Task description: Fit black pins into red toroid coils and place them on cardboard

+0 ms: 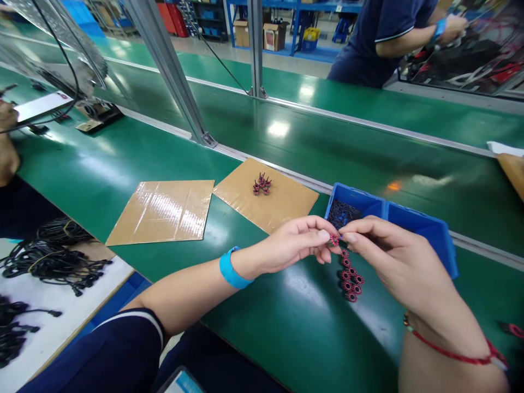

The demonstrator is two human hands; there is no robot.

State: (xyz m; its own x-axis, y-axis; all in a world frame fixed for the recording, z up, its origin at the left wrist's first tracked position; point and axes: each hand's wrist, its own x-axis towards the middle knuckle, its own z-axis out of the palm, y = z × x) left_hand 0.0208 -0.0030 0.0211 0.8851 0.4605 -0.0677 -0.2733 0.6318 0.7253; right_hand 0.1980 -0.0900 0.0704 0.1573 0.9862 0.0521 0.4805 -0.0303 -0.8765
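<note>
Because the ring [334, 239] is so small, we seem to hold it by the fingertips, where its edge can be seen and reached from the other side. Our left hand [290, 243] has thumb and forefinger closed on it, with the other fingers loosely curled. Our right hand [403, 262] comes in from the opposite side, thumb and forefinger almost together at the ring's edge; we cannot tell whether they are closed on something tiny. We have the ring up above the green table [282, 311], likely so that both hands can get around it.

Just below our fingers, more red-and-black rings [351, 275] lie close together on the table, probably placed there for a short reach. Behind our hands stands a blue bin [370, 202] with thin dark pieces [343, 212] in it, whose sides would keep such small things together, and a second bin [436, 232] sits beside it. Beyond the left hand, a small cluster of ringed pieces [262, 184] rests on a cardboard sheet [282, 204], perhaps to keep them in one spot.
</note>
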